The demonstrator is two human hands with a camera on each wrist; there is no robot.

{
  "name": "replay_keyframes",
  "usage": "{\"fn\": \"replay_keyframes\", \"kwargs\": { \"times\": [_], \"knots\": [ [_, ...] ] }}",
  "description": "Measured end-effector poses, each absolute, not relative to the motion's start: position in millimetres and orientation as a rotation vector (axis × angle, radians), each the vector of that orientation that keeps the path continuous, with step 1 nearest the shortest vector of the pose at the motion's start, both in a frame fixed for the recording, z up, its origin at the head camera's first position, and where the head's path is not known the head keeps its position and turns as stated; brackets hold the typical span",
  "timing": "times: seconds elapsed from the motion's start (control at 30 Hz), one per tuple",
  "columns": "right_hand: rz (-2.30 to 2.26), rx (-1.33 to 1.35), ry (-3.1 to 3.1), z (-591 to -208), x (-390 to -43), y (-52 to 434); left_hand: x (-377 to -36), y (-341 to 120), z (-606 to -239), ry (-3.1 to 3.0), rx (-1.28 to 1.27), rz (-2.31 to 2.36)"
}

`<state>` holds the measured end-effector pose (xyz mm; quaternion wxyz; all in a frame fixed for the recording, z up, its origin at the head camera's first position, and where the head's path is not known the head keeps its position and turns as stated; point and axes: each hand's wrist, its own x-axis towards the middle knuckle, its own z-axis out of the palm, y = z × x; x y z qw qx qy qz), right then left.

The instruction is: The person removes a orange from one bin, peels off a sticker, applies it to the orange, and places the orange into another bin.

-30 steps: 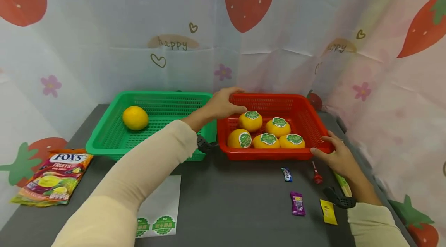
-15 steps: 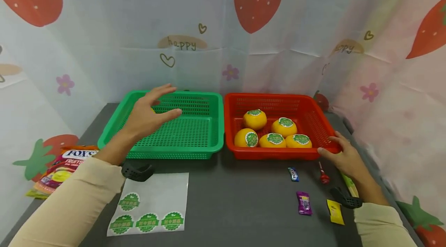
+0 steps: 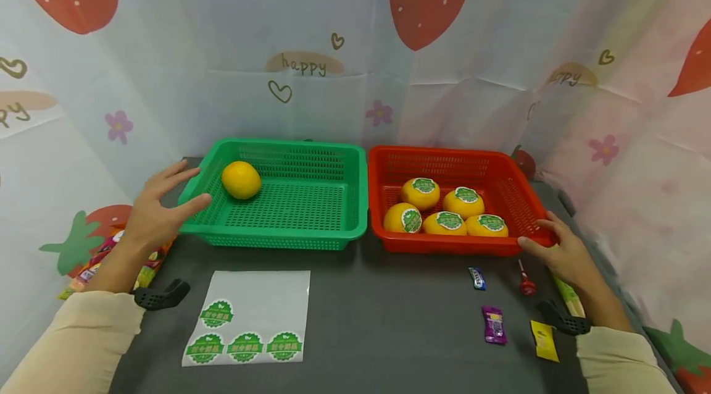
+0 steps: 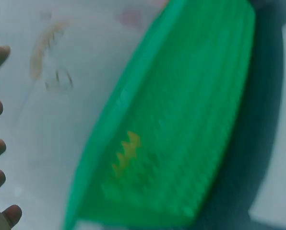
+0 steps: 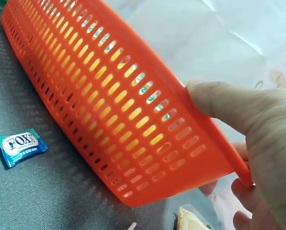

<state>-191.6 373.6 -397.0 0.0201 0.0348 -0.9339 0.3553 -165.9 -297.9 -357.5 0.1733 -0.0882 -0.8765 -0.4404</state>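
My left hand (image 3: 152, 212) is spread with fingers apart at the left side of the green basket (image 3: 278, 238), holding nothing; its fingertips overlap the rim in the head view. One yellow-orange fruit without a visible sticker (image 3: 241, 180) lies inside that basket. To the right stands the red basket (image 3: 439, 243), with several fruits (image 3: 420, 194) bearing green round labels. My right hand (image 3: 563, 252) grips its front right corner, thumb on the front rim and fingers around the right side, as the right wrist view (image 5: 215, 96) confirms.
A white sheet with green stickers (image 3: 266, 295) lies in front of the green basket. Small wrapped candies, one purple (image 3: 494, 325) and one yellow (image 3: 544, 340), plus a red lollipop (image 3: 527, 286), lie at right. A candy bag (image 3: 150, 267) is partly behind my left forearm.
My left hand has swung from the red basket's left end across the green basket to its left side. My right hand stays on the red basket's corner. The head view has shifted slightly left.
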Motion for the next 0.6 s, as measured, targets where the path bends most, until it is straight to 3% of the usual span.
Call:
{"fn": "replay_keyframes", "kwargs": {
  "times": [0.3, 0.6],
  "knots": [
    [1.014, 0.128, -2.928, -377, -197, 366, -174, -336, -397, -2.648, -0.114, -1.269],
    [1.146, 0.325, -2.824, -300, -206, 297, -178, -340, -418, -2.673, -0.124, -1.227]
  ]
}}
